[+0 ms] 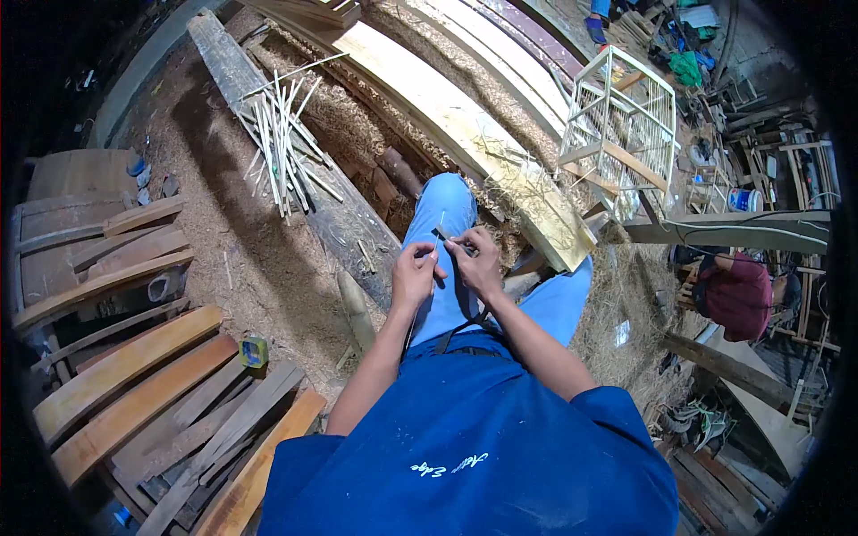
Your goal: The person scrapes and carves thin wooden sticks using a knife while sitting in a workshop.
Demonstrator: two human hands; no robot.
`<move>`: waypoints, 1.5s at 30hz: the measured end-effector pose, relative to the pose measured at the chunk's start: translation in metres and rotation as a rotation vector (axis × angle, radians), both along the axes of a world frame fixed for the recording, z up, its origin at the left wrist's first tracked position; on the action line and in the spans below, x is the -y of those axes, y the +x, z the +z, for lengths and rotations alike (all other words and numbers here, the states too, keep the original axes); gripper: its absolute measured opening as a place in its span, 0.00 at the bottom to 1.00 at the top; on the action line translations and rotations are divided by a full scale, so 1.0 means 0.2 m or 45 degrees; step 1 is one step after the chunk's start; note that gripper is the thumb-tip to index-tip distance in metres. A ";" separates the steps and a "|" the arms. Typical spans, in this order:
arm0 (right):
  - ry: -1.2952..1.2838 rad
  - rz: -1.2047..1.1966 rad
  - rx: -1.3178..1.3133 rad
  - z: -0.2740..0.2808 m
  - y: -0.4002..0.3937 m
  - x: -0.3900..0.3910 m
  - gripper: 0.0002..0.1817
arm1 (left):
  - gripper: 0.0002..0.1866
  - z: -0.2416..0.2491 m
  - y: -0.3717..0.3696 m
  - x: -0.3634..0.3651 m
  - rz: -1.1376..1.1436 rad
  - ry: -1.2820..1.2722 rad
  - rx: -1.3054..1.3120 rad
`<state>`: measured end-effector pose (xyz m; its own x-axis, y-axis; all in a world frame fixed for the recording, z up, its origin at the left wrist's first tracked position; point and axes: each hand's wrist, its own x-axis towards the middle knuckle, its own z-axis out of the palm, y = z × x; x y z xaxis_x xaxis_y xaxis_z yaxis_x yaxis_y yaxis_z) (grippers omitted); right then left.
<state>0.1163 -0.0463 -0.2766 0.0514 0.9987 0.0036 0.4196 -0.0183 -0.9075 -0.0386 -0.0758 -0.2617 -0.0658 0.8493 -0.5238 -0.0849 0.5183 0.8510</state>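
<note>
I see left hand, fingers pinching thin pale stick | right hand, fingers closed on small dark tool | both above jeans

Grey plank w/ pale sticks on top.

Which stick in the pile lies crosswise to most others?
The long stick at the pile's far end, its tip jutting right; most other sticks point roughly toward the person.

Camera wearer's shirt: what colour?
The shirt is blue with small white lettering, seen in the head view.
</note>
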 end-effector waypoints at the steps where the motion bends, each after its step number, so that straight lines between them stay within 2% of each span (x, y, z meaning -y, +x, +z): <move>1: -0.013 0.045 -0.063 0.01 0.00 0.00 0.08 | 0.10 -0.03 0.02 -0.04 0.013 0.015 -0.009; 6: 0.006 0.150 -0.070 -0.02 0.05 -0.03 0.08 | 0.10 -0.03 0.07 -0.10 0.019 -0.011 -0.116; 12: -0.037 0.195 -0.137 -0.04 0.08 -0.02 0.07 | 0.12 -0.08 0.10 -0.05 0.106 0.073 -0.016; 16: 0.108 0.141 -0.066 -0.03 0.06 0.00 0.07 | 0.13 -0.04 0.08 0.01 0.122 0.086 0.017; 20: 0.208 0.082 0.031 -0.06 0.05 0.01 0.07 | 0.11 0.01 0.04 0.11 0.078 -0.036 0.078; 24: 0.072 -0.006 -0.054 -0.09 0.05 0.00 0.07 | 0.12 0.05 0.00 0.26 0.023 -0.118 0.128; 25: 0.068 -0.008 -0.058 -0.08 0.04 0.00 0.07 | 0.13 0.06 0.00 0.28 0.086 -0.116 0.189; 29: 0.065 0.049 -0.118 -0.01 0.04 0.01 0.07 | 0.14 0.06 0.04 0.19 0.184 -0.102 0.168; 36: 0.110 0.205 -0.146 -0.04 0.08 0.01 0.07 | 0.11 -0.01 0.11 0.00 0.154 -0.060 0.083; 41: 0.096 0.126 -0.038 -0.02 0.07 0.02 0.08 | 0.12 -0.05 0.09 0.10 0.134 -0.011 0.055; 45: 0.036 0.099 -0.015 -0.03 0.04 0.02 0.08 | 0.13 0.04 0.05 0.21 0.119 -0.082 0.060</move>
